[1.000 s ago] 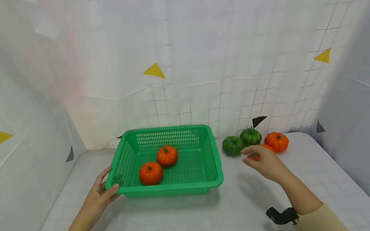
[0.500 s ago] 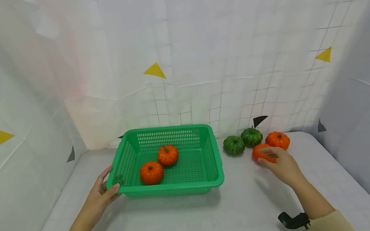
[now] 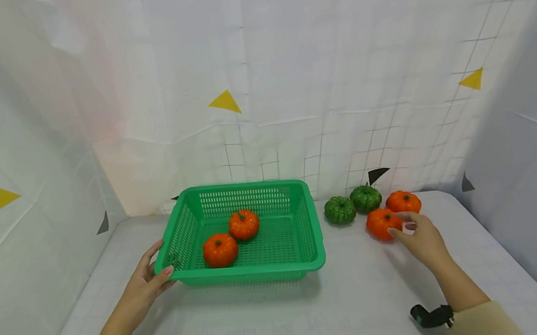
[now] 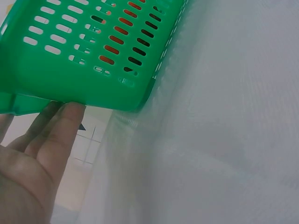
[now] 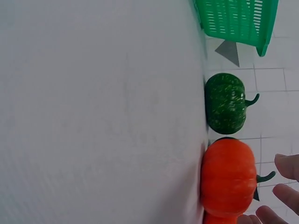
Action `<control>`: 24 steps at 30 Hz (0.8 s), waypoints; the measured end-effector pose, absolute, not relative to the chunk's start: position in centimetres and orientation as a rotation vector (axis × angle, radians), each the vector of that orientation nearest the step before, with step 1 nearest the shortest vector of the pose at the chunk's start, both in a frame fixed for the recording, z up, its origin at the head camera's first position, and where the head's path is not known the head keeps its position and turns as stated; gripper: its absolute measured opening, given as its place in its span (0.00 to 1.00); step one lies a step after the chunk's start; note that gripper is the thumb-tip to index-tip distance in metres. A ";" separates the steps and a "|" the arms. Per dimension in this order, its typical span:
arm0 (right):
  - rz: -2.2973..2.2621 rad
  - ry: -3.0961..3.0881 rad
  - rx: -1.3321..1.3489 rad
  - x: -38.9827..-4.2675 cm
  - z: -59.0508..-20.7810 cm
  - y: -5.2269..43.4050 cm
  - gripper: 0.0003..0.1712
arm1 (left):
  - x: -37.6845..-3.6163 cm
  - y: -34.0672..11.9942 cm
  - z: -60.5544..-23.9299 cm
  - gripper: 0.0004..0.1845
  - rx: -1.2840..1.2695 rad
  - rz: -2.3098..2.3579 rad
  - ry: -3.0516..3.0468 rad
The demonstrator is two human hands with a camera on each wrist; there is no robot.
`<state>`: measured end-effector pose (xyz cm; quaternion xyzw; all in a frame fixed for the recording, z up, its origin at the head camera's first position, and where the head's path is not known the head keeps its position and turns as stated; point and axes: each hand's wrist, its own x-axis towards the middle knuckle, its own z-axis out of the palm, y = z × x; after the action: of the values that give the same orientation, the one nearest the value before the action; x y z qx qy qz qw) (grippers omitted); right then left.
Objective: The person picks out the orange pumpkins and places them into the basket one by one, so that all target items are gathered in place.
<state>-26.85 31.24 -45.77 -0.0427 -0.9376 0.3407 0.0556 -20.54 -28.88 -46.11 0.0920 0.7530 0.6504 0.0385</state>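
My left hand (image 3: 141, 290) holds the left corner of a green plastic basket (image 3: 253, 271), thumb over the rim and fingers along the outer wall. Two small orange pumpkins (image 3: 220, 250) lie inside the basket. On the right, my right hand (image 3: 423, 240) is beside the nearer orange pumpkin (image 3: 379, 224), its thumb and fingers spread around that pumpkin's right side. In the right wrist view, the fingertips (image 5: 286, 166) show apart from the stem of the orange pumpkin (image 5: 228, 175). A second orange pumpkin (image 3: 402, 200) sits right behind it.
Two green pumpkins (image 3: 340, 210) stand between the basket and the orange ones, near the back wall. White sheeting (image 3: 283, 59) closes off the back and sides. The white table (image 3: 273, 331) carries everything.
My right hand has moved to the right, from in front of the nearer orange pumpkin to its right side, uncovering it. The left hand and basket have stayed put.
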 end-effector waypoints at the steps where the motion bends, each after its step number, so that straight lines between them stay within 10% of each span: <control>1: 1.039 -2.852 -0.141 -27.0 -45.9 31.3 0.36 | -20.5 -28.9 -46.1 0.38 0.282 1.995 2.308; 24: 1.208 -2.857 -0.227 -29.5 -47.9 31.9 0.49 | -20.7 -29.0 -46.3 0.38 0.282 1.990 2.321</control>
<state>-29.52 31.85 -47.92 -0.0729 -0.9185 0.3884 0.0158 -20.73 -28.99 -46.27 0.0918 0.7555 0.6477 0.0354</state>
